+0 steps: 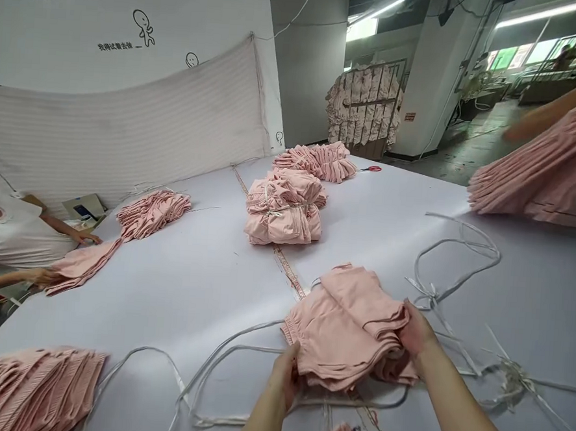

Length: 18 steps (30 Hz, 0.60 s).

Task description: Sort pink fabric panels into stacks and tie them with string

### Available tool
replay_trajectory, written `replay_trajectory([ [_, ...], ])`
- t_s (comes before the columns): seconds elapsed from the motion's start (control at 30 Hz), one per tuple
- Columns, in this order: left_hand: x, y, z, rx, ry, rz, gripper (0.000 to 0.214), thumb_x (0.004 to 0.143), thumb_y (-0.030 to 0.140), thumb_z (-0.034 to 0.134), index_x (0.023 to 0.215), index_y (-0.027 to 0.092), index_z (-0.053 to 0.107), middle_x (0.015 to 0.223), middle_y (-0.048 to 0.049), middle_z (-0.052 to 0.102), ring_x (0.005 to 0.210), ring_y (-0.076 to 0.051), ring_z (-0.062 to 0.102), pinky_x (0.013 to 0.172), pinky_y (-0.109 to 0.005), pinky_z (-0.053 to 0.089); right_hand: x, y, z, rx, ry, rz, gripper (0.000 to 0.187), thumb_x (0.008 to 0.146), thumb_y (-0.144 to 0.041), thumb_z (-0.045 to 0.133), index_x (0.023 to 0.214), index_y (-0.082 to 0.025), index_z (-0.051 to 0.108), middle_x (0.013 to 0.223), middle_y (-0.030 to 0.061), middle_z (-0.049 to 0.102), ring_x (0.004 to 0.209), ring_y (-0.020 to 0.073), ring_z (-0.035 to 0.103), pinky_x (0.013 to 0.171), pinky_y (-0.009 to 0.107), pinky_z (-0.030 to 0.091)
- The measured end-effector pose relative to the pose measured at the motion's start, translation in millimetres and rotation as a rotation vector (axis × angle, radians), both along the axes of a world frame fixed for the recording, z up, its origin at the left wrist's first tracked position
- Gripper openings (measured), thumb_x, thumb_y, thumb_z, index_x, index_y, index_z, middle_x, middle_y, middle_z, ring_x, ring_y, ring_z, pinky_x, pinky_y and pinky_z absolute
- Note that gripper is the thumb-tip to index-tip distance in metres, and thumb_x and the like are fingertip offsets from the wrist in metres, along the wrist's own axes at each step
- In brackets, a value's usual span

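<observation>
A folded stack of pink garments (347,326) lies on the white table (206,282) in front of me. My left hand (285,375) grips the stack's near left edge, fingers curled on the cloth. On the stack's right side, my right hand (415,330) is closed on the fabric. White ties (241,349) run under and around the stack.
A tied pink bundle (284,209) sits mid-table, another pile (320,160) behind it with red scissors (371,169). A person at the left handles pink pieces (136,222). More pink stacks lie at bottom left (28,388) and upper right (544,172). Loose ties (455,271) lie at the right.
</observation>
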<state>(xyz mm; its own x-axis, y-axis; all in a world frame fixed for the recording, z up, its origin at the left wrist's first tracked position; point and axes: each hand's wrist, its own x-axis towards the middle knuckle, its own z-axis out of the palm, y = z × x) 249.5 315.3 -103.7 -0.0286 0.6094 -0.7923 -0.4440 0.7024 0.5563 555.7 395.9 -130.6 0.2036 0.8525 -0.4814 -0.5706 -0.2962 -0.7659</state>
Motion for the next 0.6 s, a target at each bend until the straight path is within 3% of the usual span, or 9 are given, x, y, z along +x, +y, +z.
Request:
replay_trajectory([
  [0.07, 5.2, 6.1, -3.6, 0.029, 0.003, 0.003, 0.036, 0.073, 0.040, 0.067, 0.096, 0.012, 0.065, 0.090, -0.0112, 0.072, 0.071, -0.018, 0.064, 0.066, -0.028, 0.049, -3.2, 4.6, 2.7, -0.091, -0.073, 0.003, 0.030, 0.073, -0.044, 0.060, 0.084, -0.017, 0.064, 0.082, 0.0133, 0.070, 0.088, 0.0278, 0.066, 0.080, 0.043, 0.054],
  [0.17, 12.3, 15.5, -4.8, 0.058, 0.033, 0.035, 0.037, 0.065, 0.023, 0.072, 0.100, 0.016, 0.062, 0.084, -0.0056, 0.072, 0.068, -0.018, 0.064, 0.068, -0.029, 0.049, -15.3, 13.7, 13.8, -0.179, -0.235, -0.081, 0.021, 0.065, -0.029, 0.070, 0.080, -0.019, 0.060, 0.065, 0.0058, 0.066, 0.072, 0.0239, 0.066, 0.064, 0.036, 0.055],
  [0.27, 14.6, 22.6, 5.0, 0.005, 0.003, 0.034, 0.030, 0.064, 0.020, 0.068, 0.093, 0.011, 0.062, 0.063, -0.0045, 0.066, 0.053, -0.019, 0.059, 0.055, -0.031, 0.046, -32.4, 17.3, 42.1, -0.086, -0.274, -0.141, 0.019, 0.066, -0.025, 0.070, 0.080, -0.021, 0.058, 0.066, -0.0004, 0.065, 0.068, 0.0180, 0.064, 0.061, 0.028, 0.053],
  [0.33, 11.2, 23.4, 17.4, 0.045, -0.045, 0.033, 0.028, 0.065, 0.021, 0.066, 0.091, 0.011, 0.063, 0.059, -0.0036, 0.064, 0.049, -0.017, 0.056, 0.050, -0.028, 0.042, -43.3, 15.1, 76.1, 0.074, -0.219, -0.163, 0.020, 0.066, -0.027, 0.071, 0.081, -0.020, 0.059, 0.072, -0.0005, 0.067, 0.072, 0.0160, 0.064, 0.063, 0.026, 0.054],
  [0.43, 1.2, 16.2, 36.9, 0.166, -0.106, 0.046, 0.035, 0.065, 0.021, 0.068, 0.100, 0.018, 0.063, 0.065, 0.0001, 0.067, 0.050, -0.013, 0.055, 0.048, -0.023, 0.036, -55.0, 7.2, 143.4, 0.317, -0.163, -0.186, 0.029, 0.061, -0.030, 0.078, 0.082, -0.018, 0.061, 0.077, 0.0012, 0.068, 0.074, 0.0153, 0.064, 0.061, 0.023, 0.054],
  [0.53, -6.1, -0.1, 46.1, 0.160, -0.203, 0.044, 0.040, 0.071, 0.039, 0.065, 0.105, 0.016, 0.062, 0.070, -0.0041, 0.069, 0.055, -0.018, 0.059, 0.053, -0.028, 0.040, -63.1, -2.3, 205.3, 0.441, -0.188, -0.179, 0.036, 0.057, -0.033, 0.082, 0.082, -0.017, 0.062, 0.078, 0.0011, 0.068, 0.072, 0.0154, 0.064, 0.057, 0.023, 0.053],
  [0.6, -6.6, -13.5, 44.1, 0.136, -0.294, 0.056, 0.050, 0.077, 0.052, 0.054, 0.107, 0.013, 0.061, 0.080, -0.0098, 0.071, 0.066, -0.023, 0.063, 0.062, -0.034, 0.046, -69.7, -8.3, 231.6, 0.454, -0.220, -0.183, 0.037, 0.057, -0.035, 0.083, 0.081, -0.018, 0.061, 0.076, 0.0008, 0.067, 0.071, 0.0159, 0.064, 0.055, 0.024, 0.052],
])
